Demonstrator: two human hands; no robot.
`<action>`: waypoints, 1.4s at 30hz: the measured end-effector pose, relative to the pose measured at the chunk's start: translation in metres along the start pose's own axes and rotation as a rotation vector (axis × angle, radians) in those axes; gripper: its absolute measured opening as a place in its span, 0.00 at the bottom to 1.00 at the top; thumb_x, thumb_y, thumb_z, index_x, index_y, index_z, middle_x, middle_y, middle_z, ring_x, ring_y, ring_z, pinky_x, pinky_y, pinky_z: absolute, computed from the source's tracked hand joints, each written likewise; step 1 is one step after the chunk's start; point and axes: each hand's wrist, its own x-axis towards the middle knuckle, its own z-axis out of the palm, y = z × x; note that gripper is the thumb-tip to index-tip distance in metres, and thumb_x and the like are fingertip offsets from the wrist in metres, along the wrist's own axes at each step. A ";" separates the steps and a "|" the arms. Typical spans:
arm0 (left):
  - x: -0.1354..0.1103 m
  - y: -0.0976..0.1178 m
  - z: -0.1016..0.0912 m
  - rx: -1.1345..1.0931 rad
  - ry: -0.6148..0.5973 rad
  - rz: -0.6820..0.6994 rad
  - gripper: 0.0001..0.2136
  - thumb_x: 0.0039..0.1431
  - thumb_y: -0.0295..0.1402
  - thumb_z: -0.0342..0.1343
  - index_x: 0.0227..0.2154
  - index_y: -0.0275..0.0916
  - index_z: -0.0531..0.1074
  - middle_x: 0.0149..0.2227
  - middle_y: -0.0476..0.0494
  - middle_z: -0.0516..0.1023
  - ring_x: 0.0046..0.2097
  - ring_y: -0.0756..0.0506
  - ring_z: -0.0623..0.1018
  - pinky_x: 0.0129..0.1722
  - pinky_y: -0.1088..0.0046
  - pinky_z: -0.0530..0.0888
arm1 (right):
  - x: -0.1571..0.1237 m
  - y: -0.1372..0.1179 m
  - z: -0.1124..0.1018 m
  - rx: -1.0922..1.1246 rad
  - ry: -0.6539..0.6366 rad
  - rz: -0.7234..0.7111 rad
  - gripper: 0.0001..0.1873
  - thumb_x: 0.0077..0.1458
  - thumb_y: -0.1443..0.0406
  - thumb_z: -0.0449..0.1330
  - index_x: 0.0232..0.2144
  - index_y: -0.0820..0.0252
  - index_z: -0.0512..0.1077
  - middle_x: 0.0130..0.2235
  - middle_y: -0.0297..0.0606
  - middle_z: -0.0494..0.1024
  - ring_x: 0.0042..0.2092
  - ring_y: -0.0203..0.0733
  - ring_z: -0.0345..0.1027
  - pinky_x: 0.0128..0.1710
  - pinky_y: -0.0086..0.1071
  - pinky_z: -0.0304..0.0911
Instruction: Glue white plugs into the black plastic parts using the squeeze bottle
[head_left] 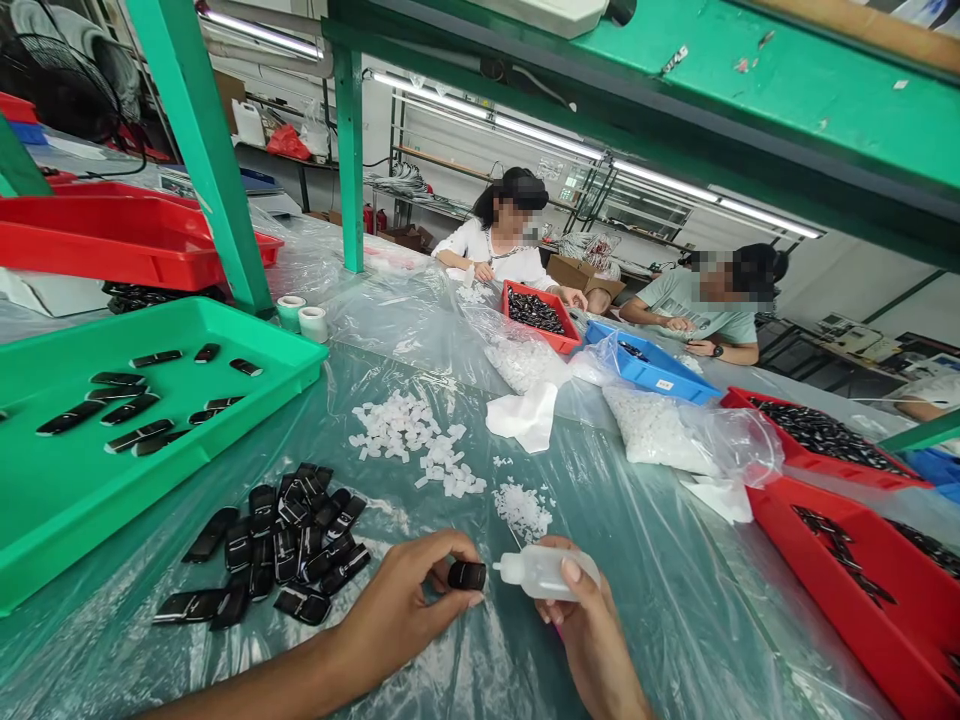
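Between the thumb and fingers of my left hand (409,605) is a small black plastic part (466,575). My right hand (600,640) grips a translucent squeeze bottle (551,573), lying nearly level with its narrow nozzle pointed left at the black part. A small gap shows between nozzle and part. A thin pink-tipped tool partly shows under my right palm; most of it is hidden. Left of my left hand lies a pile of similar black parts (285,545). Beyond my hands are a heap of white pieces (397,425) and a smaller heap of tiny white bits (523,510).
A green tray (247,425) with several black parts stands at left. Red trays (817,540) line the right side. Bags of white pieces (652,430), a blue tray (652,372) and a red bin (555,338) sit farther back. Two people work across the plastic-covered table. Green posts (350,160) rise at left.
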 end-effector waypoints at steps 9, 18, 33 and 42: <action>0.000 -0.007 0.002 0.080 0.012 0.044 0.06 0.54 0.33 0.57 0.35 0.41 0.67 0.32 0.48 0.72 0.31 0.49 0.71 0.19 0.82 0.58 | -0.007 -0.004 0.003 -0.279 0.066 -0.138 0.19 0.41 0.52 0.64 0.30 0.61 0.74 0.24 0.36 0.73 0.24 0.36 0.62 0.22 0.26 0.56; -0.001 -0.009 0.002 0.116 0.008 0.152 0.05 0.55 0.31 0.57 0.34 0.41 0.67 0.30 0.50 0.70 0.28 0.51 0.69 0.25 0.80 0.63 | -0.018 -0.001 0.010 -0.423 0.161 -0.326 0.14 0.41 0.56 0.64 0.31 0.57 0.74 0.27 0.35 0.74 0.25 0.35 0.64 0.23 0.24 0.58; 0.001 -0.008 0.003 -0.063 0.002 -0.006 0.07 0.54 0.34 0.57 0.36 0.41 0.67 0.32 0.48 0.71 0.32 0.48 0.71 0.25 0.79 0.63 | -0.006 0.003 -0.007 -0.138 0.060 -0.104 0.19 0.45 0.51 0.61 0.33 0.59 0.73 0.24 0.34 0.72 0.22 0.32 0.61 0.21 0.24 0.57; 0.001 -0.008 0.002 -0.185 -0.029 -0.023 0.06 0.56 0.33 0.55 0.36 0.41 0.67 0.33 0.47 0.69 0.33 0.48 0.70 0.34 0.74 0.67 | 0.010 -0.004 -0.021 -0.006 0.114 -0.123 0.20 0.49 0.56 0.61 0.45 0.55 0.70 0.38 0.35 0.77 0.42 0.42 0.68 0.46 0.33 0.61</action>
